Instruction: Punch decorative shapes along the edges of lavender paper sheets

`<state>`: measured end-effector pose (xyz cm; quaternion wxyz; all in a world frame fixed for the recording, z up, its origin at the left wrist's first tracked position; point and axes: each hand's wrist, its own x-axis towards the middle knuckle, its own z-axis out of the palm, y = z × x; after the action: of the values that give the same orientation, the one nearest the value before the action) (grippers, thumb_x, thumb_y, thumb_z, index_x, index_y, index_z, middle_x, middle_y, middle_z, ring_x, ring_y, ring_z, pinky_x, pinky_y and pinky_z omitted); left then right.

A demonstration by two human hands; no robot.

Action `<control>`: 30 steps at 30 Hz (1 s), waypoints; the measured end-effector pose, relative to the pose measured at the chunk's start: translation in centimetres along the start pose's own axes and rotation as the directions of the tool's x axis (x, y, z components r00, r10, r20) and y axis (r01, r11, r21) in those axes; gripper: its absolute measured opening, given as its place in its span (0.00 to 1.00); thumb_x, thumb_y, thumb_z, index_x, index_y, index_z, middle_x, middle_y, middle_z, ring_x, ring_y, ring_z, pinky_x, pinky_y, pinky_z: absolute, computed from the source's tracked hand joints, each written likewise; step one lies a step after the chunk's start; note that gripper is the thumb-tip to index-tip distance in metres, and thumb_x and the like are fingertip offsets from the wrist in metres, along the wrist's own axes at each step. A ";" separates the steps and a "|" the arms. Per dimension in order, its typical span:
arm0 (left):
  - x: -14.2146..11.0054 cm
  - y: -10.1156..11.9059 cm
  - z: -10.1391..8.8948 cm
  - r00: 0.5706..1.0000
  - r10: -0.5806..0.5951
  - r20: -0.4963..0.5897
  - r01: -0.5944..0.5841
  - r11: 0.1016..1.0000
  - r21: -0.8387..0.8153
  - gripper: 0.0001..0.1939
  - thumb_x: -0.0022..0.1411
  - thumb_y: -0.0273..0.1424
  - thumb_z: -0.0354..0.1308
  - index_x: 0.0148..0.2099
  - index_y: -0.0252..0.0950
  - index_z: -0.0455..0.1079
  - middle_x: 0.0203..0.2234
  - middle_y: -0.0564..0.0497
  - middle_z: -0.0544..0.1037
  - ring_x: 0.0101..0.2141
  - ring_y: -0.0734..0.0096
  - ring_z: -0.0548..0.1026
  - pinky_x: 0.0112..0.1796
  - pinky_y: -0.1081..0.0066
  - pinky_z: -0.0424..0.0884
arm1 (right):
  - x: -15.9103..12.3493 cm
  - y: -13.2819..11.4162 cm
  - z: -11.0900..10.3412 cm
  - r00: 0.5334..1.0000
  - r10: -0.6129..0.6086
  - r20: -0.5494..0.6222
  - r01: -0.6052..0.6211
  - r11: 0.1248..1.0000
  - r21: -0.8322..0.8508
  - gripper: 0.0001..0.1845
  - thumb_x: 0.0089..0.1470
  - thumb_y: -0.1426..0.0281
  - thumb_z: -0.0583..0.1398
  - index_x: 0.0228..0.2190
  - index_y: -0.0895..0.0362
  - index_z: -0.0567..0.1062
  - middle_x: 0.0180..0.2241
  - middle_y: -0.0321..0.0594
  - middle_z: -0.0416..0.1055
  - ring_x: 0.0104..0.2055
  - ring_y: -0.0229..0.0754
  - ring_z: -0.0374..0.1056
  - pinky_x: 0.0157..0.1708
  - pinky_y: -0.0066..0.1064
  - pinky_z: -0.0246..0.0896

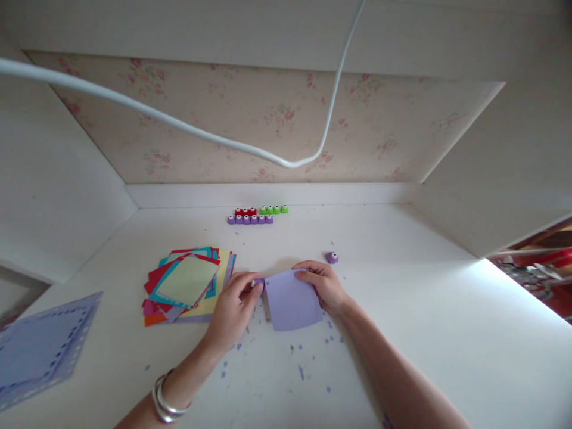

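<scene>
In my left hand (pixel 238 304) is a small purple craft punch (pixel 259 283), pinched between thumb and fingers at the upper left edge of a lavender paper sheet (pixel 292 302). My right hand (pixel 322 285) grips that sheet by its upper right corner, thumb in front and fingers behind. Small marks or holes show along the sheet's left edge. A second purple punch (pixel 331 257) lies on the table just beyond my right hand. Purple paper bits (pixel 301 373) are scattered below the sheet.
Left of my hands lies a stack of coloured paper (pixel 187 283). Lavender sheets with punched edges (pixel 40 345) lie at the far left. Purple (pixel 250 220), red (pixel 245 211) and green punches (pixel 273 210) stand in rows at the back. A white cable (pixel 201 132) hangs across the upper view.
</scene>
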<state>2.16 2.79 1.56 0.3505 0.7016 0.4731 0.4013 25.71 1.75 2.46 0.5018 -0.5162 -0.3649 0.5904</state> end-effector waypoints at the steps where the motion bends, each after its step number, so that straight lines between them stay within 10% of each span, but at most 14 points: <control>1: -0.1 0.0 0.1 1.000 -0.002 -0.003 0.002 1.000 -0.002 0.14 0.66 0.41 0.56 0.48 0.40 0.74 0.44 0.46 0.76 0.45 0.63 0.76 0.46 0.65 0.74 | 0.0 0.0 0.0 1.000 0.006 -0.007 -0.006 1.000 0.014 0.15 0.40 0.65 0.69 0.32 0.58 0.81 0.24 0.36 0.73 0.22 0.37 0.62 0.24 0.30 0.53; 20: 0.6 0.1 -0.7 0.970 -0.228 0.088 0.241 0.951 -0.194 0.26 0.60 0.51 0.59 0.51 0.38 0.74 0.44 0.46 0.81 0.37 0.62 0.82 0.39 0.64 0.80 | 0.3 -0.1 0.3 0.999 0.008 -0.046 -0.003 0.995 0.103 0.16 0.41 0.63 0.70 0.33 0.58 0.80 0.24 0.36 0.72 0.23 0.37 0.62 0.24 0.30 0.52; 30: 0.5 -0.1 -0.6 0.952 -0.271 0.139 0.287 0.952 -0.106 0.22 0.61 0.48 0.61 0.50 0.39 0.74 0.35 0.47 0.82 0.34 0.62 0.82 0.38 0.66 0.80 | 0.2 1.3 0.8 0.987 -0.057 -0.152 0.028 0.983 -0.184 0.18 0.52 0.56 0.65 0.39 0.56 0.80 0.29 0.40 0.75 0.28 0.41 0.64 0.26 0.31 0.53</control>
<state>1.67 3.42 1.84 0.4753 0.6276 0.5191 0.3327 24.68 1.74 1.36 0.4924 -0.5965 -0.3876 0.5015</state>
